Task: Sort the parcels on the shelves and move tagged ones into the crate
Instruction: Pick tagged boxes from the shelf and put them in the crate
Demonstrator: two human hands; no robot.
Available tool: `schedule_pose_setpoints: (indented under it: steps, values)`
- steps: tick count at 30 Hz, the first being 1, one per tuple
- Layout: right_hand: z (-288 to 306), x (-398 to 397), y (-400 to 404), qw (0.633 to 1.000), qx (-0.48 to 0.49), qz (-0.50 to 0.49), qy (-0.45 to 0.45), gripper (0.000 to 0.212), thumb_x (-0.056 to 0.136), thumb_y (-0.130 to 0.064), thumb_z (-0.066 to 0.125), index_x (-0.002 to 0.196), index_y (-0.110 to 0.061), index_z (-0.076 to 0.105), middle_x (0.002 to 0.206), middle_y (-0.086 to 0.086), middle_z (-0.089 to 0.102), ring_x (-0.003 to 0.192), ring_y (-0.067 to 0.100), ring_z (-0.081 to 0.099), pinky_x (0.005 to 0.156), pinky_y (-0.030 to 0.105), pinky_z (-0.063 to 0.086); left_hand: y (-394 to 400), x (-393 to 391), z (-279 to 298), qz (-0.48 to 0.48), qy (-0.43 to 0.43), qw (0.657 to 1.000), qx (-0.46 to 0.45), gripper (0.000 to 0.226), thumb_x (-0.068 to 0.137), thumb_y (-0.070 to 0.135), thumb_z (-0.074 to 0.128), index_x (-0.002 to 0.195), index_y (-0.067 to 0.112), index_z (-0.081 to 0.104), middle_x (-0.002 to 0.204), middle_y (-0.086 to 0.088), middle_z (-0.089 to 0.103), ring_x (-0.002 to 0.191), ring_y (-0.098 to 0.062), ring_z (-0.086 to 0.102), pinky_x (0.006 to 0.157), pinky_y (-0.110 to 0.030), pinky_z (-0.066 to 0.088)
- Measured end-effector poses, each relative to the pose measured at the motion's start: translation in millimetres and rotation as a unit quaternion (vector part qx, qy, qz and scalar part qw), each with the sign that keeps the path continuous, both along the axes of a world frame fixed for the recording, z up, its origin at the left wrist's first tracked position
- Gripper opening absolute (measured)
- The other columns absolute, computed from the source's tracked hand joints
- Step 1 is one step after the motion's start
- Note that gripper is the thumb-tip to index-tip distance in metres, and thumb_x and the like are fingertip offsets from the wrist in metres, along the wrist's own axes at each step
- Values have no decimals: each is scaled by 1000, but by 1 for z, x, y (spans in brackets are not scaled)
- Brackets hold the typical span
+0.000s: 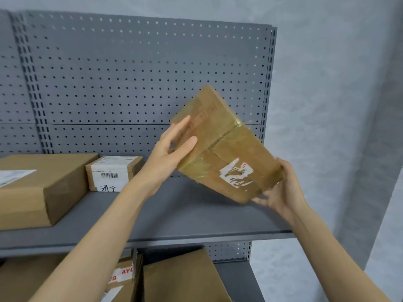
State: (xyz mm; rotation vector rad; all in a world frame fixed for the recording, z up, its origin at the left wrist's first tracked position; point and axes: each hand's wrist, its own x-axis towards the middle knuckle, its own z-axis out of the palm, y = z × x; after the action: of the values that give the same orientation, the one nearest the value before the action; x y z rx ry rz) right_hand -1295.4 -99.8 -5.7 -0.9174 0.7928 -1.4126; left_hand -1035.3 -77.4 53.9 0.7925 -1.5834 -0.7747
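Brown cardboard box [39, 188] lies flat on the grey shelf [174, 219], far left of the grip, with a smaller labelled box [113, 173] beside it. The left hand [168, 158] pinches the taped parcel [224, 147] at its left edge, thumb in front. The parcel tilts in the air above the shelf. The right hand [281, 190] cups its lower right corner, fingers probably curled underneath.

Small box [114, 172]: white label with barcode, handwritten "济宁" beneath. Lower-shelf box [122, 277]: red letters "AYL" and "UB" on white tape. Held parcel [226, 147]: torn white label, unreadable.
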Motion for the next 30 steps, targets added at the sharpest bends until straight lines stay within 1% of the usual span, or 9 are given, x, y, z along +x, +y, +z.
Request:
schedule_pose_setpoints:
  steps: [3, 7, 11, 14, 16, 19, 23, 26, 30]
  values:
    - [3, 8, -5, 999, -1, 29, -22, 51, 84, -54, 48, 126, -26, 57, 115, 4, 70, 104, 31, 66, 80, 54, 54, -5, 1, 2, 36, 104, 994, -13, 85, 66, 58, 68, 140, 46, 29, 137, 21, 38, 117, 7, 50, 78, -17, 54]
    - [7, 18, -11, 997, 29, 54, -41, 52, 82, -58, 47, 120, -25, 61, 113, 6, 71, 97, 31, 69, 72, 47, 57, -12, -4, -5, -9, 124, 992, 26, 74, 71, 71, 50, 136, 36, 42, 135, 8, 53, 110, -12, 62, 81, -27, 55]
    - [-1, 32, -13, 995, 50, 77, -50, 55, 83, -61, 44, 118, -23, 61, 113, 8, 71, 94, 29, 71, 68, 41, 58, -13, -16, -19, -37, 111, 986, 119, 95, 53, 82, 50, 138, 56, 17, 152, 12, 29, 131, -26, 41, 92, -56, 47]
    - [-9, 36, -17, 997, 46, 35, -42, 51, 88, -57, 41, 120, -23, 60, 113, 4, 71, 99, 24, 69, 69, 37, 58, -17, -23, -27, -100, 128, 969, 184, 121, 38, 87, 58, 141, 55, 2, 157, 14, 9, 142, -32, 19, 91, -69, 38]
    - [-12, 34, -21, 998, 11, -51, 27, 43, 94, -47, 35, 123, -25, 58, 117, 0, 68, 108, 20, 63, 75, 36, 56, -19, -25, -32, -124, 112, 964, 205, 130, 32, 88, 59, 141, 55, -3, 157, 16, 1, 144, -31, 6, 93, -73, 32]
    - [-13, 30, -25, 975, -34, -126, 182, 37, 98, -36, 30, 117, -27, 61, 124, -4, 62, 112, 11, 56, 92, 32, 45, -24, -25, -36, -101, 68, 974, 193, 119, 35, 91, 54, 134, 64, -6, 155, 23, -4, 145, -25, 2, 97, -73, 27]
    - [-1, 26, -26, 994, -42, -28, 92, 62, 91, -65, 24, 125, -27, 59, 124, -1, 64, 113, 19, 60, 88, 41, 52, -27, -30, -32, -55, -12, 988, 141, 95, 45, 90, 49, 123, 76, -2, 147, 37, 1, 141, -8, 10, 108, -55, 22]
    - [15, 17, -26, 994, -86, 71, 20, 80, 74, -85, 25, 120, -34, 64, 124, 0, 66, 113, 26, 63, 84, 59, 50, -33, -30, -28, -5, -51, 992, 113, 114, 39, 91, 54, 133, 66, -4, 147, 36, -1, 141, -2, 8, 113, -41, 19]
    - [33, 3, -25, 977, -151, 152, -18, 77, 74, -77, 44, 134, -29, 52, 136, 7, 56, 124, 33, 53, 93, 65, 41, -43, -27, -24, 18, -93, 985, 146, 130, 29, 92, 56, 133, 62, -15, 152, 25, -14, 144, -9, 0, 114, -52, 15]
